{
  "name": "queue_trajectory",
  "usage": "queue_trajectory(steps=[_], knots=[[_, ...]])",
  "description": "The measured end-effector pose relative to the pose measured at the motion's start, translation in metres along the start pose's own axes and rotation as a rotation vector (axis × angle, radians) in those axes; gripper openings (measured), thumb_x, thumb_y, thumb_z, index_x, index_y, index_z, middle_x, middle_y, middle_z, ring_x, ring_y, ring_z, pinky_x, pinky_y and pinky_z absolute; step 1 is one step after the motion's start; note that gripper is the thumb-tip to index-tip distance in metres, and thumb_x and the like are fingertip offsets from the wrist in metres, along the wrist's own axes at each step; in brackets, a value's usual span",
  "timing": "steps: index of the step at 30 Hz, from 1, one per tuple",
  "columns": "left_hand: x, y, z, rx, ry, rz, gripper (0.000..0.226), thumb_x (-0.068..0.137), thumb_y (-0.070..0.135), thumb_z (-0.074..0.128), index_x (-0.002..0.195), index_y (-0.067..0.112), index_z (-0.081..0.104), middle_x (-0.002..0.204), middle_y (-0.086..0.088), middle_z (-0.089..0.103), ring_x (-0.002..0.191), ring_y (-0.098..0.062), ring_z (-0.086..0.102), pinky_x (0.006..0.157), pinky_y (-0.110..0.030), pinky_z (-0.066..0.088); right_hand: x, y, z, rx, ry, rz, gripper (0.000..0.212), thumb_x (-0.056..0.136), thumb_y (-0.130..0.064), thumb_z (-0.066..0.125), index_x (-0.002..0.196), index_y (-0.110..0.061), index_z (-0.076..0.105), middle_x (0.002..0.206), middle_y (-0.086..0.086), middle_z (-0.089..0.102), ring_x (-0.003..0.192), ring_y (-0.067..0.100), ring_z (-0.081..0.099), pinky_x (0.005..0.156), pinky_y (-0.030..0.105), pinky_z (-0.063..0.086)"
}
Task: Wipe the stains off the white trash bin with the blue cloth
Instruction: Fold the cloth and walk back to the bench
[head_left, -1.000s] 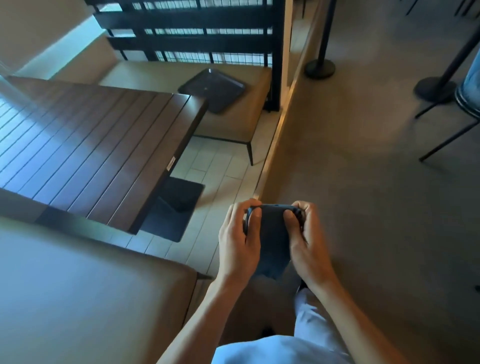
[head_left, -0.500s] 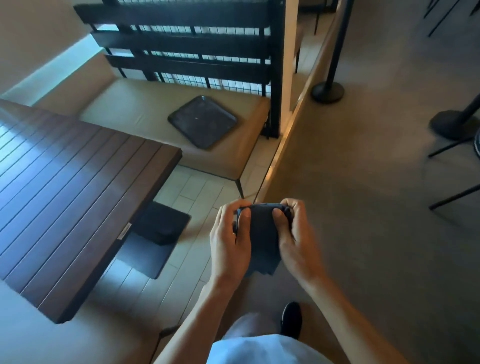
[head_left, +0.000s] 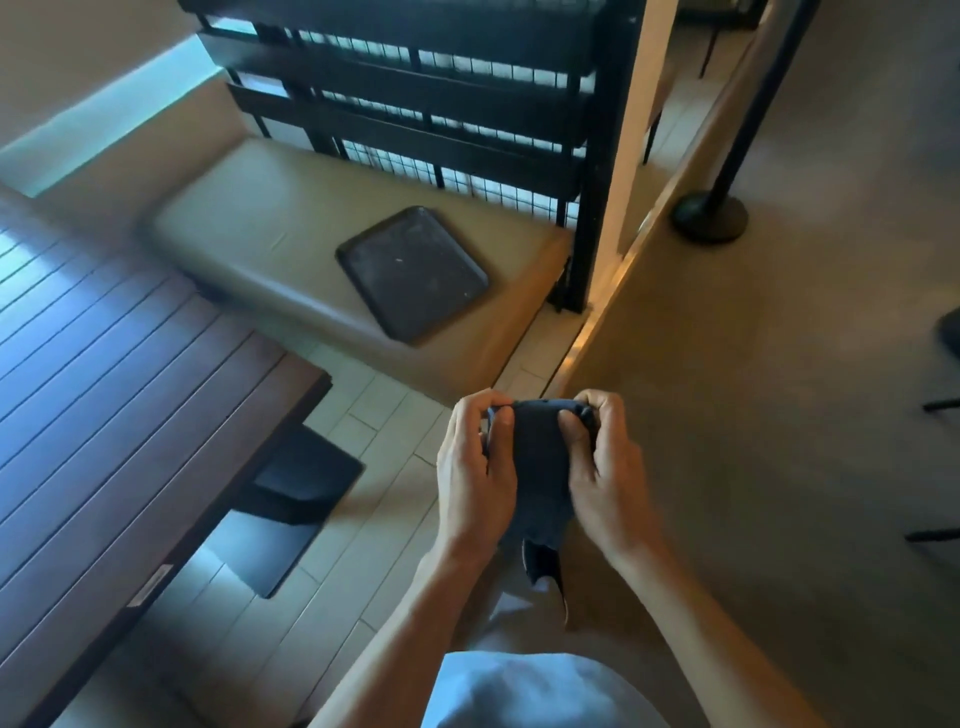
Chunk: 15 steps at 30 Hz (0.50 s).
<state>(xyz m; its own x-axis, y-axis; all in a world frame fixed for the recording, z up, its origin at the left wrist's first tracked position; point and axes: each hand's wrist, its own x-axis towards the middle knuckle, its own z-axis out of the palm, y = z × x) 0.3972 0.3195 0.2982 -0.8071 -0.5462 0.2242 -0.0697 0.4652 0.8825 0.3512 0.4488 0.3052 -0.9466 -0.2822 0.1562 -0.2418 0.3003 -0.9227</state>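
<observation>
A small pale label (head_left: 150, 584) is fixed to the near edge of the dark slatted tabletop (head_left: 104, 415) at the left, but its writing is too small to be read; no other writing can be made out. The blue cloth (head_left: 537, 467) is held in front of the body, above the floor, between both hands, with a loose corner hanging down below them. The left hand (head_left: 475, 470) is curled round the cloth's left edge, thumb laid on its face; the right hand (head_left: 605, 467) is curled round the right edge in the same way, so each grip is pinching the cloth. Both forearms are extended forward and angled inward. A dark tray (head_left: 413, 273) is seen lying on a tan bench (head_left: 270, 244) beyond the hands.
</observation>
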Motion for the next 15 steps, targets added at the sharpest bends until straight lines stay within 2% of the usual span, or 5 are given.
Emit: queue_trajectory(steps=[6, 15], knots=[[0.105, 0.004, 0.046, 0.007, 0.056, -0.022, 0.014, 0.103, 0.043, 0.045, 0.112, 0.041, 0.054, 0.111, 0.021, 0.062, 0.105, -0.006, 0.063, 0.085, -0.036, 0.058, 0.122, 0.016, -0.003, 0.021, -0.068, 0.004, 0.031, 0.104, -0.035, 0.043, 0.124, -0.013, 0.051, 0.099, -0.007, 0.067, 0.082, -0.007, 0.064, 0.060, 0.008, 0.045], [0.229, -0.002, 0.094, 0.038, 0.165, -0.099, 0.013, 0.103, 0.040, 0.048, 0.111, 0.039, 0.057, 0.111, 0.020, 0.063, 0.105, -0.012, 0.065, 0.086, -0.041, 0.057, 0.267, 0.039, 0.009, 0.066, -0.166, -0.033, 0.033, 0.107, -0.036, 0.040, 0.128, -0.013, 0.049, 0.103, 0.000, 0.070, 0.086, 0.008, 0.070, 0.064, 0.026, 0.057]])
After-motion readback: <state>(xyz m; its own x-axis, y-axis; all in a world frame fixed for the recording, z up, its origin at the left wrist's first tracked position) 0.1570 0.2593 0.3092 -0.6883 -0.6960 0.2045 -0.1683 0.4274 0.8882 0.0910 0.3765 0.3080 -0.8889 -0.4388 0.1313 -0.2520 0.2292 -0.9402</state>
